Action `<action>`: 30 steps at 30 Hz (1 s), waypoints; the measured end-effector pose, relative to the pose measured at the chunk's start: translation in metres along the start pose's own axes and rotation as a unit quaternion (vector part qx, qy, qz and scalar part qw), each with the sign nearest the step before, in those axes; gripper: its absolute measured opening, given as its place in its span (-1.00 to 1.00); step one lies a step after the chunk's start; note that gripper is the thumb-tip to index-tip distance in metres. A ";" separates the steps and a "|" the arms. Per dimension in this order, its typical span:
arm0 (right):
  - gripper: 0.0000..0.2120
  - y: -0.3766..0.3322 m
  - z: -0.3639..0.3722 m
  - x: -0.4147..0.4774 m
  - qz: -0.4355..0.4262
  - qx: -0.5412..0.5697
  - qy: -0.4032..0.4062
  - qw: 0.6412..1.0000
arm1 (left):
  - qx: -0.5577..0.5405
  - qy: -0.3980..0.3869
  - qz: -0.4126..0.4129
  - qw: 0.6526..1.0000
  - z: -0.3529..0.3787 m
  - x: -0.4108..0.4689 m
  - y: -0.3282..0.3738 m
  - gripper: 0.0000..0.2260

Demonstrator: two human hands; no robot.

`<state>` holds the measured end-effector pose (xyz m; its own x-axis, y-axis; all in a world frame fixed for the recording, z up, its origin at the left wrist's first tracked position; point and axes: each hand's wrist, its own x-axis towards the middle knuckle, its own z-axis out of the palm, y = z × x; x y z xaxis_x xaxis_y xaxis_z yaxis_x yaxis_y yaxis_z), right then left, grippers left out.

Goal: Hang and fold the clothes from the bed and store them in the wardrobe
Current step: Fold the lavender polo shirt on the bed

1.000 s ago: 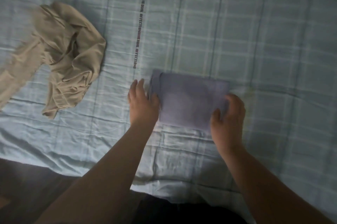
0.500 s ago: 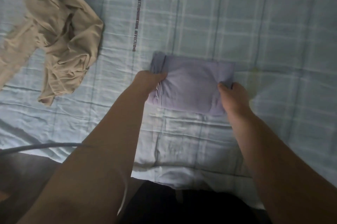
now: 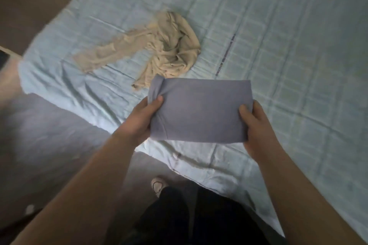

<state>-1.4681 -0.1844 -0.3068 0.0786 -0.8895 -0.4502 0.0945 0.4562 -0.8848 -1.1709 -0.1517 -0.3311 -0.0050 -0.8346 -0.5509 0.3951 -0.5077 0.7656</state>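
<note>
A folded grey-purple garment (image 3: 201, 109) is held flat in the air above the near edge of the bed. My left hand (image 3: 142, 117) grips its left end, thumb on top. My right hand (image 3: 256, 123) grips its right end, thumb on top and fingers underneath. A crumpled beige garment (image 3: 159, 49) lies on the bed beyond the folded one, one long part stretched out to the left.
The bed is covered by a pale blue checked sheet (image 3: 288, 55), its corner at the left. Grey floor (image 3: 49, 135) lies to the left and below. My dark trouser legs and one foot (image 3: 158, 185) stand beside the bed's edge.
Both hands have lifted the folded grey-purple garment off the bed and toward me. The view has swung left and back, so the bed's corner and the floor now show.
</note>
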 end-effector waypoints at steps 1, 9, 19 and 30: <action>-0.84 -0.013 0.035 -0.012 -0.008 0.009 -0.038 0.999 | -0.010 0.016 0.023 1.000 -0.024 -0.029 0.020 -0.66; -0.74 -0.105 0.317 -0.107 -0.095 -0.003 -0.296 0.950 | -0.036 0.253 0.261 0.931 -0.176 -0.287 0.159 -0.71; -0.63 -0.172 0.548 -0.176 -0.221 -0.030 -0.465 0.857 | -0.039 0.490 0.419 0.763 -0.265 -0.447 0.229 -0.62; -0.67 -0.207 0.692 -0.103 -0.373 -0.092 -0.442 0.811 | 0.090 0.641 0.419 0.636 -0.344 -0.411 0.330 -0.87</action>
<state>-0.8094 -0.1681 0.0054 0.7564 -0.5120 0.4071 0.2987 -0.2834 -0.9113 -0.7219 0.0976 0.0339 0.9374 -0.0260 0.3473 -0.3480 -0.1122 0.9308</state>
